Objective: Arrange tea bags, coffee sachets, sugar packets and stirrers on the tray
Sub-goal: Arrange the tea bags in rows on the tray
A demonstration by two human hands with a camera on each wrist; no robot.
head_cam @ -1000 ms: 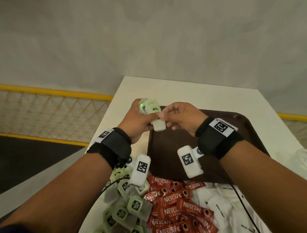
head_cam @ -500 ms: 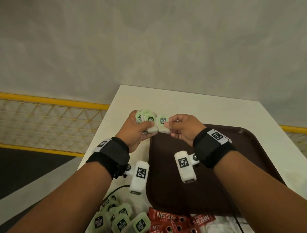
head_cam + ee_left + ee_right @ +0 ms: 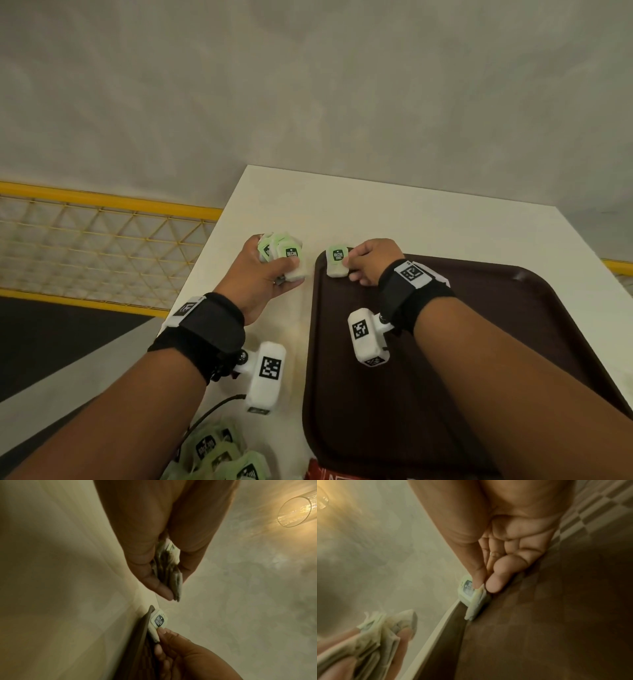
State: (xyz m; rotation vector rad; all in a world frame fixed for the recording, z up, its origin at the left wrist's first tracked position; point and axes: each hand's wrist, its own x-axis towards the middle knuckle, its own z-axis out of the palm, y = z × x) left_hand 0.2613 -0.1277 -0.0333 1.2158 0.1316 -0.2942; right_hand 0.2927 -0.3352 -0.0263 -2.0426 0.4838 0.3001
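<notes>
Now the right hand (image 3: 371, 262) pinches one green tea bag (image 3: 337, 261) at the far left corner of the brown tray (image 3: 513, 342), while the left hand (image 3: 265, 277) grips a bundle of tea bags (image 3: 281, 251) over the table. Released so close to the rim, the bag may lean or slide off.

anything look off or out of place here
Nothing stands out. The right hand pinches one tea bag at the tray's far-left corner, and the left hand holds a bunch of tea bags.
</notes>
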